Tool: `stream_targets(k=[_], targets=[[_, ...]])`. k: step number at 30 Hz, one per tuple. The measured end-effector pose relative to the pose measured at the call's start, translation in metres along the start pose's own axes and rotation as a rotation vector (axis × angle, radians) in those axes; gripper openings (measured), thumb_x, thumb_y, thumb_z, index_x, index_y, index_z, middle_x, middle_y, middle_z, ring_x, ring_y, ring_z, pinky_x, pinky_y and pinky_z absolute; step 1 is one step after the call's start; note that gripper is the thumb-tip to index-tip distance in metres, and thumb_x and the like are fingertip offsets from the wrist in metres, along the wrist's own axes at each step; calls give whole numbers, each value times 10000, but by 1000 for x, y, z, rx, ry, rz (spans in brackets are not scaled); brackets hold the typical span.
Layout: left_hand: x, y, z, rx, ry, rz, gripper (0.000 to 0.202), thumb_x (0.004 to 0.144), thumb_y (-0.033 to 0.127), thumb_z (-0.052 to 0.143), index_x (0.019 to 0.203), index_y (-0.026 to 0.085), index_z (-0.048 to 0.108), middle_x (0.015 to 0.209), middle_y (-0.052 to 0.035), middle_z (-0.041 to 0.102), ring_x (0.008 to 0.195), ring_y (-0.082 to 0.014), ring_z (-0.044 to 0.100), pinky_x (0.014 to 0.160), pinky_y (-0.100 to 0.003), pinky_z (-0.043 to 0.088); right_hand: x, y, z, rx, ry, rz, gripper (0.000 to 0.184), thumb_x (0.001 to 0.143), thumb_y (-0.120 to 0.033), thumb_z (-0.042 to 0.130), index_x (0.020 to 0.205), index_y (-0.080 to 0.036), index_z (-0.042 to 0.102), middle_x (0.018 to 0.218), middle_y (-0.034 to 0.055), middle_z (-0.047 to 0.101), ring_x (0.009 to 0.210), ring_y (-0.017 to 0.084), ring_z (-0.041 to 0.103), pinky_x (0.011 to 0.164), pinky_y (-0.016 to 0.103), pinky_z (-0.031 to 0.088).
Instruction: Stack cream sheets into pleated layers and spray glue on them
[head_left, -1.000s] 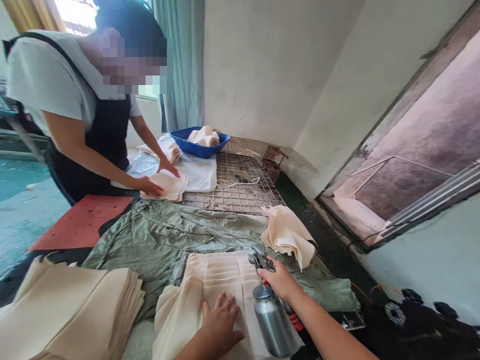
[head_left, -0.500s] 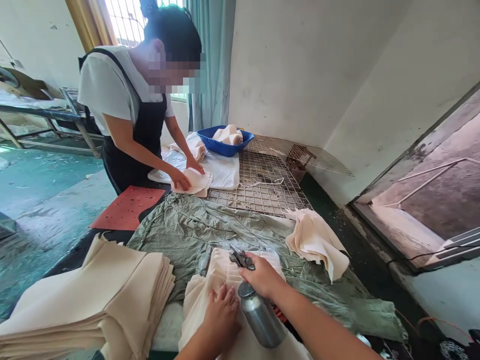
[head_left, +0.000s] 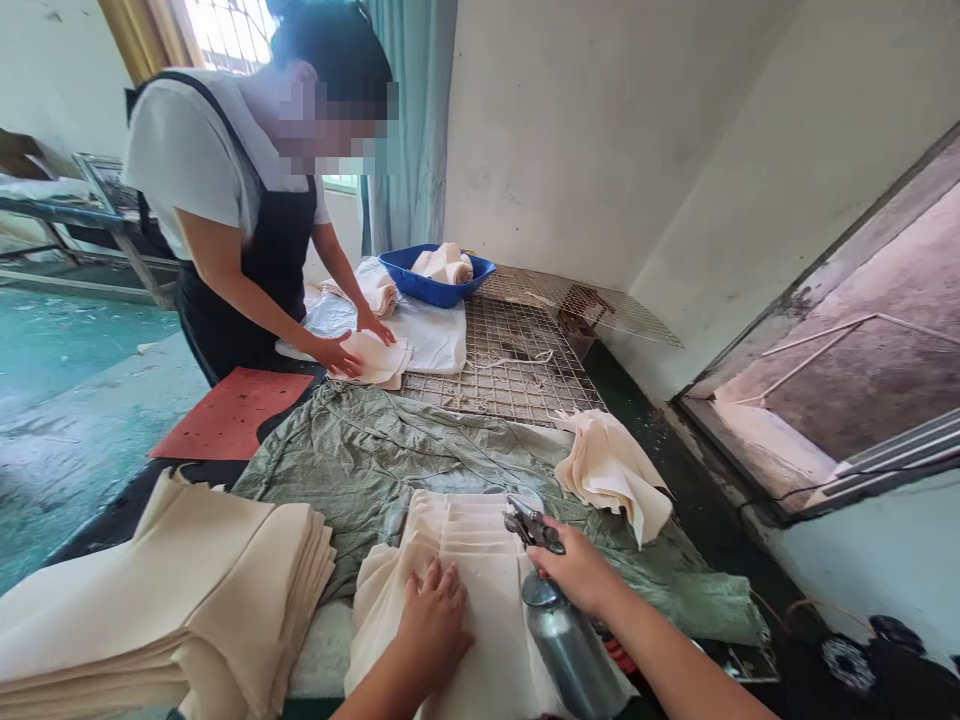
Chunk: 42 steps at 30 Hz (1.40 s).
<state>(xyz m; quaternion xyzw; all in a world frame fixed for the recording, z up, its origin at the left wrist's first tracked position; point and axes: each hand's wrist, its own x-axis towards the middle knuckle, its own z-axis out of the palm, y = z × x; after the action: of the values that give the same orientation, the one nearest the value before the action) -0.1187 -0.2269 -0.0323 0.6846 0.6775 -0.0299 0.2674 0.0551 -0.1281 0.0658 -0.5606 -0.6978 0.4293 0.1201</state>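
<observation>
My right hand (head_left: 574, 568) is closed around the handle of a metal spray gun (head_left: 566, 640), whose silver cup hangs below and whose nozzle points away from me. The gun is held over the right edge of a layered stack of cream fabric pieces (head_left: 480, 570), their far edges fanned in steps. On the left part of that stack my left hand (head_left: 435, 615) lies flat with its fingers spread. Beneath the stack is a crumpled grey-green cloth (head_left: 360, 450).
At left stands a thick pile of cream fabric (head_left: 142, 580); a smaller draped bundle (head_left: 615, 465) lies right. Across the table a co-worker (head_left: 262, 220) has both hands on cream pieces (head_left: 375, 358). Also there: a red sheet (head_left: 232, 412), a blue basin (head_left: 435, 290), wire mesh (head_left: 510, 370).
My right hand and the spray gun have moved right across the stack, uncovering more of its stepped edges. My left hand stays flat on the fabric. The view has shifted slightly.
</observation>
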Motion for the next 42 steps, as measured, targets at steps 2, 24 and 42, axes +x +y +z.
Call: stream_targets(k=[2,24,42], targets=[[1,1,-1,12,-4,-4,609,737,405,560,1289,161,481,1447,-146,339,1352,-367,205,1047,-622,189,-4,17,-12,41,52,86,452,681,-253,544,1113,-133,603,652,5,642,618,183,588,616,284,440],[6,-3,7,-62,21,-23,560,740,385,528,1268,201,497,1446,-108,359,1360,-343,195,1061,-612,163,-18,-34,28,-76,-232,-222,408,730,-210,520,1126,-223,614,1028,52,681,956,234,603,840,305,421],[-4,20,-9,-51,-56,77,576,805,484,458,1289,172,483,1438,-150,353,1359,-335,217,1075,-612,123,-25,9,-10,-138,-130,-58,454,718,-214,518,1164,-203,601,1097,75,660,1036,251,579,902,344,404]])
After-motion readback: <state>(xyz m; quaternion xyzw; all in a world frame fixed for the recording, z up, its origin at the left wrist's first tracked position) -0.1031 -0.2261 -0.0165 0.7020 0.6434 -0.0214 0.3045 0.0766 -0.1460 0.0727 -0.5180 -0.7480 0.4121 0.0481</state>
